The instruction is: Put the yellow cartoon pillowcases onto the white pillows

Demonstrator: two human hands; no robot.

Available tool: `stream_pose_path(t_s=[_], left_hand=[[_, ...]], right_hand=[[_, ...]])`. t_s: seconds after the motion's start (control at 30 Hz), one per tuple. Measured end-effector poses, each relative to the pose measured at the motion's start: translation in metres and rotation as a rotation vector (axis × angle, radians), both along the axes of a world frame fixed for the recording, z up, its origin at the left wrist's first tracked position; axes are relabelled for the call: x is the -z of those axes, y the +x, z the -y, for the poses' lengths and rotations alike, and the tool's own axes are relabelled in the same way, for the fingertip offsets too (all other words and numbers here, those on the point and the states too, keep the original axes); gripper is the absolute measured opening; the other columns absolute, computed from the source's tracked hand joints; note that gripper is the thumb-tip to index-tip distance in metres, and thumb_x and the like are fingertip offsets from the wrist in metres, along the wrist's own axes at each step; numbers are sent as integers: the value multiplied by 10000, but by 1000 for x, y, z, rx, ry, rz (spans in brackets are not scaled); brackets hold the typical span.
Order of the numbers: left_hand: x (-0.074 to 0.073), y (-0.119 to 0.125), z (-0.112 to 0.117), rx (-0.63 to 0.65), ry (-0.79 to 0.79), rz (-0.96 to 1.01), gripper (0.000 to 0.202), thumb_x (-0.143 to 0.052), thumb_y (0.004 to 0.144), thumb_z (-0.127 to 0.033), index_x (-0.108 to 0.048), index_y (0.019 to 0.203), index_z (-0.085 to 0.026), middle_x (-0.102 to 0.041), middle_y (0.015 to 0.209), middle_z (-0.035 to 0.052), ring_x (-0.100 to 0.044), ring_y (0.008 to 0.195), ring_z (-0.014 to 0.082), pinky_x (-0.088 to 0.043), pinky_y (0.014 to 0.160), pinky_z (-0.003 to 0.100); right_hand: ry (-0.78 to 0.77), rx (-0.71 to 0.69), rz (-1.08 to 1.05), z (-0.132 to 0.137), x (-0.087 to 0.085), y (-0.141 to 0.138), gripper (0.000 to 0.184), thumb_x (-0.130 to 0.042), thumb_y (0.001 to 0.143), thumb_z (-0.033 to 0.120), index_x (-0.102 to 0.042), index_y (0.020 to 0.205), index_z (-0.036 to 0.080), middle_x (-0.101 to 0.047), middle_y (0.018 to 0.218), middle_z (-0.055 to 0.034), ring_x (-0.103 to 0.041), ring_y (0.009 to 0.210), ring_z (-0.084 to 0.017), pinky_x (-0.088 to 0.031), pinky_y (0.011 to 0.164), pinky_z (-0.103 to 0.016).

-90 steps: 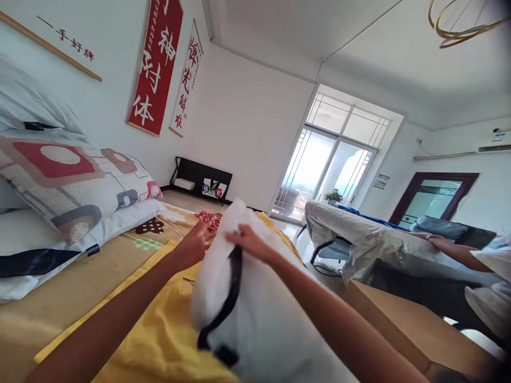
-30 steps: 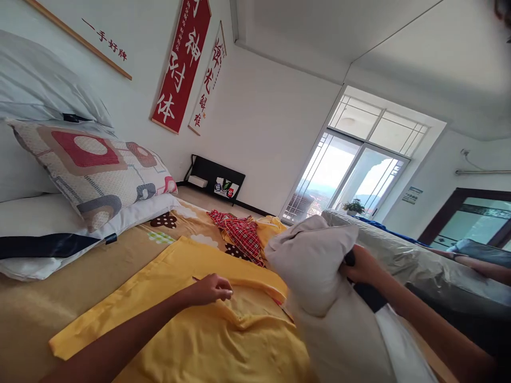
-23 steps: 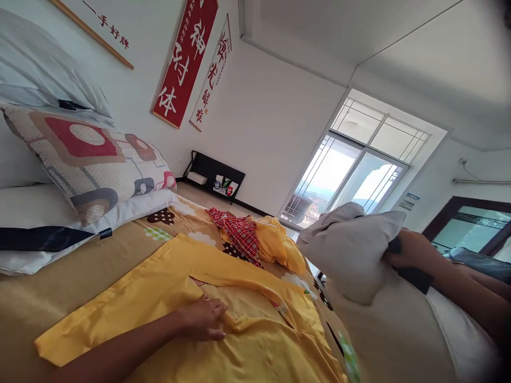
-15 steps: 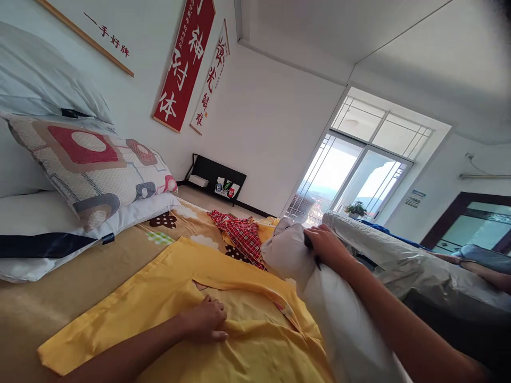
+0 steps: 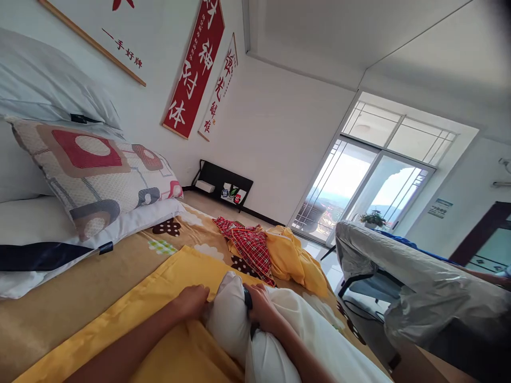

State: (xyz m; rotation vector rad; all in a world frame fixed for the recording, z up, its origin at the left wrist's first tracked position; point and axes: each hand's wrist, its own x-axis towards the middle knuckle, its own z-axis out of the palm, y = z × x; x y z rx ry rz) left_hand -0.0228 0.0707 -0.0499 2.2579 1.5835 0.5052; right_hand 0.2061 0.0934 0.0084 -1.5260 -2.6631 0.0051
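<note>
My right hand [image 5: 260, 309] is closed round the bunched end of a white pillow [image 5: 230, 314] with dark trim. The pillow lies over the yellow pillowcase [image 5: 159, 290], which is spread on the bed. Close beside the pillow's end, my left hand [image 5: 193, 301] has its fingers curled on the pillowcase, near where its opening was visible. The pillow and both hands now hide that opening. Beyond them lie a red plaid cloth with ruffles [image 5: 253, 246] and a crumpled yellow cloth [image 5: 293, 258].
On the left, a patterned pillow [image 5: 107, 175] rests on a white pillow with a dark band [image 5: 43, 258]. A flowered sheet [image 5: 91, 290] covers the bed. To the right stands a plastic-covered table [image 5: 383, 250] with a chair [image 5: 365, 287] by it; a person's arm [image 5: 489, 277] shows there.
My right hand has brought the white pillow's end left and down over the pillowcase. My left hand has shifted slightly up and its fingers have closed on the cloth. The view has turned slightly.
</note>
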Motion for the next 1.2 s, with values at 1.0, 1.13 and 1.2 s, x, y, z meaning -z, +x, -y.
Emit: stream_pose_path(t_s=[1.0, 1.13, 1.2], left_hand=[[-13, 17, -36, -315, 168, 309, 302, -478, 903, -300, -757, 889, -186, -734, 982, 85, -631, 966, 215, -412, 817, 277], [-12, 15, -35, -279, 177, 343, 325, -452, 909, -285, -758, 907, -177, -739, 963, 82, -639, 945, 202, -432, 829, 272], [-10, 15, -32, -266, 163, 358, 328, -440, 909, -264, -749, 944, -157, -735, 973, 88, -643, 937, 191, -446, 822, 259]], right_hand=[[119, 133, 478, -3, 2, -101, 360, -487, 845, 93, -647, 1168, 82, -673, 1139, -214, -600, 1139, -296, -369, 1026, -490], [250, 140, 397, 37, 14, -99, 468, -336, 890, 33, -519, 1320, 9, -518, 1341, -270, -511, 1247, -291, -403, 1004, -446], [297, 62, 343, 61, 24, -92, 476, -391, 891, 70, -494, 1355, 54, -525, 1355, -229, -533, 1216, -277, -412, 1004, -426]])
